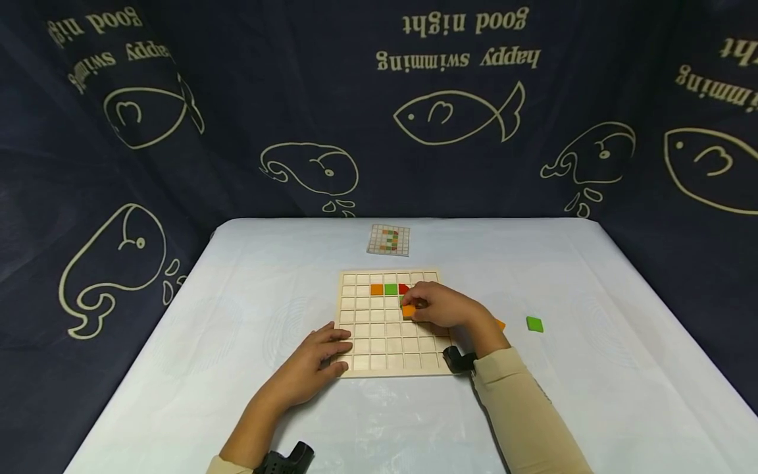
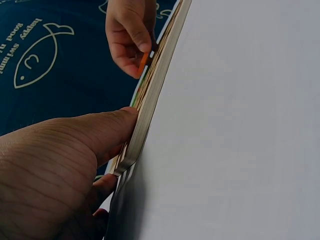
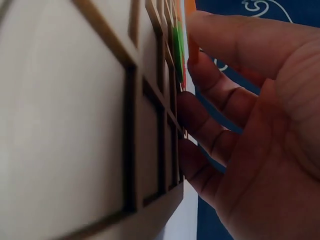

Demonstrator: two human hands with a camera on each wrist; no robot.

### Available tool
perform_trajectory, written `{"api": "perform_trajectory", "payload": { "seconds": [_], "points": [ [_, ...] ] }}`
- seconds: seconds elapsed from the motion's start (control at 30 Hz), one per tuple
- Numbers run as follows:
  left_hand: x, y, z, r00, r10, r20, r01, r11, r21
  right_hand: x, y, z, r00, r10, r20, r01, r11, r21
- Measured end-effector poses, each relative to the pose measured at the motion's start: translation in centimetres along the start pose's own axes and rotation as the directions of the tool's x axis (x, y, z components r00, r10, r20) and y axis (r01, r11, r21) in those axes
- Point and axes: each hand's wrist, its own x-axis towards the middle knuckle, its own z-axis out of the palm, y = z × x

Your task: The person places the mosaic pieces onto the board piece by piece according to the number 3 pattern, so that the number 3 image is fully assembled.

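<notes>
A wooden grid board (image 1: pixel 378 344) lies on the white table. Along its second row from the far edge sit an orange tile (image 1: pixel 377 289), a green tile (image 1: pixel 391 289) and a red tile (image 1: pixel 404 288). Below the red one, part of another green tile shows beside the fingers. My right hand (image 1: pixel 441 305) pinches an orange square tile (image 1: pixel 408 311) over the board; in the right wrist view its thumb (image 3: pixel 225 37) presses on the tile. At the board's left edge rests my left hand (image 1: pixel 315 362), fingers spread and touching the rim.
A small pattern card (image 1: pixel 388 239) with a coloured grid lies beyond the board. To the right is a loose green tile (image 1: pixel 535 324); another orange tile (image 1: pixel 501 324) is mostly hidden behind the right wrist. A dark curtain (image 1: pixel 331 79) hangs behind the table (image 1: pixel 592 408).
</notes>
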Motion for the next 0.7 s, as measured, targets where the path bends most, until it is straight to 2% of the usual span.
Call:
{"api": "perform_trajectory", "payload": {
  "seconds": [0.3, 0.57, 0.7],
  "points": [
    [0.04, -0.04, 0.02, 1.000, 0.000, 0.011, 0.000, 1.000, -0.012, 0.19, 0.18, 0.48, 1.000, -0.024, 0.001, 0.024, 0.996, -0.083],
    [0.18, -0.01, -0.01, 1.000, 0.007, 0.007, -0.007, 1.000, 0.001, 0.08, -0.39, 0.27, 1.000, -0.003, -0.011, 0.002, 0.996, -0.086],
    [-0.05, -0.05, -0.01, 1.000, -0.009, 0.007, 0.009, 1.000, -0.007, 0.08, -0.31, 0.35, 1.000, -0.021, -0.001, 0.021, 0.997, -0.075]
  ]
}}
